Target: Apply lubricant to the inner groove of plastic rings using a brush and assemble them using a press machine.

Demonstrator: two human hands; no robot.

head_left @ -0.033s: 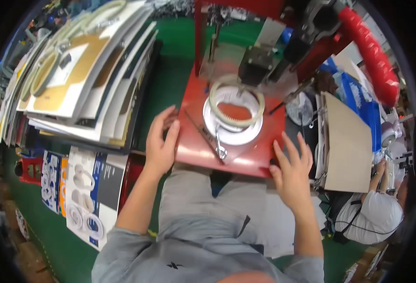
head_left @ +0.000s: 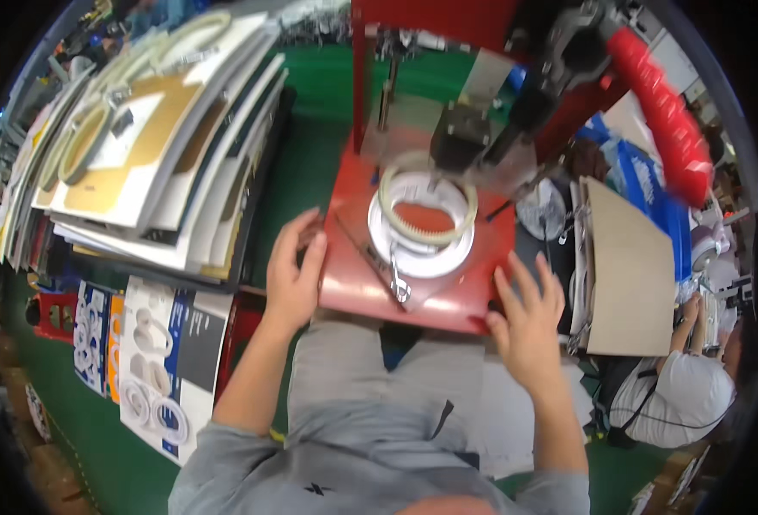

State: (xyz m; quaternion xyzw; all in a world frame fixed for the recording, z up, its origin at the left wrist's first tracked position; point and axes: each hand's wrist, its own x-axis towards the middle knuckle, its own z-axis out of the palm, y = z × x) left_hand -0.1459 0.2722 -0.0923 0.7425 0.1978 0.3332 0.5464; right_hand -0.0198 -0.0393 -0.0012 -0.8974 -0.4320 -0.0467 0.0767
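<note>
My left hand (head_left: 295,270) is open at the left edge of a red base plate (head_left: 345,279), its thumb and fingers apart. My right hand (head_left: 529,322) lies spread at the plate's right edge, with nothing in it. Between them, a white round piece (head_left: 430,264) sits on the plate, and a cream ring (head_left: 435,237) with a ridged inner edge rests over it. A small shiny metal part (head_left: 400,290) stands out from the ring toward me. Beside it, a thin dark strip (head_left: 366,253) lies slanting on the plate. A black block (head_left: 460,137) hangs just above the ring's far side.
A press frame with a red padded lever (head_left: 662,112) rises at the far right. At left stands a tall stack of boards and sheets (head_left: 113,193) with cream rings on top. Brown cardboard (head_left: 628,275) is at right, and another person (head_left: 692,386) works beyond it.
The plate and the pieces on it sit slightly lower in the picture, from a small shift of the view. Both hands stay open at the plate's edges.
</note>
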